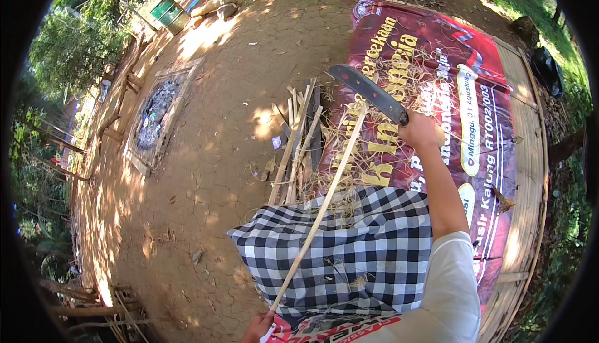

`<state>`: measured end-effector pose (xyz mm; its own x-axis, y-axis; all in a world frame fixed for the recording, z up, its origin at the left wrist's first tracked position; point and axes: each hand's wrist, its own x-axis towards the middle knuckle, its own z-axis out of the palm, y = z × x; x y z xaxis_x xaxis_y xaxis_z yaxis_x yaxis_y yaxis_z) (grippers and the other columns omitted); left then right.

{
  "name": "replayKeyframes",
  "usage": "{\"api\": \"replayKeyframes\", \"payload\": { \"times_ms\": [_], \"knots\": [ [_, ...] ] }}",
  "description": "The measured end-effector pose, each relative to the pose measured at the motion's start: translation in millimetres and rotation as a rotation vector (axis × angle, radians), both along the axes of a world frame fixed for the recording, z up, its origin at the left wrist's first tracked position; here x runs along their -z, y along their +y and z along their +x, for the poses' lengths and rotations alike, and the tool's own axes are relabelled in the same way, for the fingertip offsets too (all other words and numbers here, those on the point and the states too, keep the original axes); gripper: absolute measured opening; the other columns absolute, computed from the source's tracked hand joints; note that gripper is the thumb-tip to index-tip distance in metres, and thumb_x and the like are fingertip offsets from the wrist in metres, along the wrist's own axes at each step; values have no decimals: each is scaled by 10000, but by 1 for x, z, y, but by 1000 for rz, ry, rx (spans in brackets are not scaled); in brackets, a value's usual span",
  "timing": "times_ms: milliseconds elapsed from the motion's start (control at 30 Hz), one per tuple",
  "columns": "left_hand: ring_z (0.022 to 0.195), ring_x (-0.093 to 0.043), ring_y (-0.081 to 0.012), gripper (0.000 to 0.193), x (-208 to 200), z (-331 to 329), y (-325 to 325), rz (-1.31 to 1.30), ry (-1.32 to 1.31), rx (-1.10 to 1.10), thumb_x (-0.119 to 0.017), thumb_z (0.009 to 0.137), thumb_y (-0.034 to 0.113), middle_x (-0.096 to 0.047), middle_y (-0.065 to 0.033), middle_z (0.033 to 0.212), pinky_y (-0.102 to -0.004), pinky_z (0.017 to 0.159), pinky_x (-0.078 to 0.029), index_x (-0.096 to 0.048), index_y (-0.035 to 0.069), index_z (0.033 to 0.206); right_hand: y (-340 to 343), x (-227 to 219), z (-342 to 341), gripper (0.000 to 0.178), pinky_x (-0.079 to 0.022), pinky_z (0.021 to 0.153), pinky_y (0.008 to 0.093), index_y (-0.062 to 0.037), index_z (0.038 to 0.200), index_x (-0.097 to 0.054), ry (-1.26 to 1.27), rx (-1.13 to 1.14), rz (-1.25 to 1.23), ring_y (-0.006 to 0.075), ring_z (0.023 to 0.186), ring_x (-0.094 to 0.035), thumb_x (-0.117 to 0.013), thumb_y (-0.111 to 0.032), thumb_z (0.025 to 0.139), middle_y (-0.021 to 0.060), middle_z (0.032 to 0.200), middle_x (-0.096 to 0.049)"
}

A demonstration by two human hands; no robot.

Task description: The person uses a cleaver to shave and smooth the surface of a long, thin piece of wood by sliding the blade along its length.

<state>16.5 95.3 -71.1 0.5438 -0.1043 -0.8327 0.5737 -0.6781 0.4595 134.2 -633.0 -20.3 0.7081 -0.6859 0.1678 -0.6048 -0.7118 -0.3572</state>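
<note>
A machete (368,92) with a broad dark blade is gripped by its handle in my right hand (419,130). Its blade points to the far left, over the maroon banner. My left hand (257,327), low in the view, is closed round the near end of a long, pale bamboo strip (315,224). The strip slants up and away across my lap, and its far end lies at or just under the blade; whether they touch I cannot tell. A black-and-white checked cloth (349,243) covers my lap. Curly shavings (412,81) are scattered over the banner and some on the cloth.
The printed maroon banner (493,118) lies on a bamboo platform (527,156) to the right. Split bamboo pieces (293,149) are piled beside its left edge. On the bare earth at left is a framed ash pit (157,112). A green drum (170,15) stands at the far left.
</note>
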Motion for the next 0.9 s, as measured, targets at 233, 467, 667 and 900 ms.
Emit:
{"api": "replayKeyframes", "payload": {
  "times_ms": [233, 467, 667, 900],
  "knots": [
    [427, -345, -91, 488, 8, 6, -1, -161, 135, -59, -431, 1009, 398, -344, 35, 549, -260, 395, -253, -422, 92, 630, 32, 9, -24, 192, -508, 628, 455, -90, 785, -621, 31, -462, -41, 338, 666, -648, -648, -238, 665, 144, 689, -648],
    [423, -324, -99, 471, 8, 2, 2, -158, 161, -125, -434, 1005, 415, -322, 41, 544, -266, 395, -240, -433, 106, 649, 28, 18, -8, 228, -518, 656, 446, -95, 828, -637, 23, -323, -9, 325, 701, -660, -658, -249, 661, 138, 709, -659],
    [415, -305, -98, 509, 3, 9, -7, -178, 156, -35, -416, 1004, 445, -313, 44, 528, -273, 394, -227, -424, 105, 625, 33, 33, -11, 289, -524, 677, 440, -96, 891, -660, 97, -218, 32, 336, 724, -658, -666, -276, 664, 148, 755, -673],
    [409, -301, -101, 517, 1, 10, -10, -136, 117, -41, -415, 1003, 449, -304, 41, 518, -282, 390, -228, -421, 99, 624, 14, 31, 1, 268, -534, 687, 431, -94, 891, -663, 38, -102, 128, 329, 762, -665, -656, -239, 666, 158, 795, -680]
  ]
}}
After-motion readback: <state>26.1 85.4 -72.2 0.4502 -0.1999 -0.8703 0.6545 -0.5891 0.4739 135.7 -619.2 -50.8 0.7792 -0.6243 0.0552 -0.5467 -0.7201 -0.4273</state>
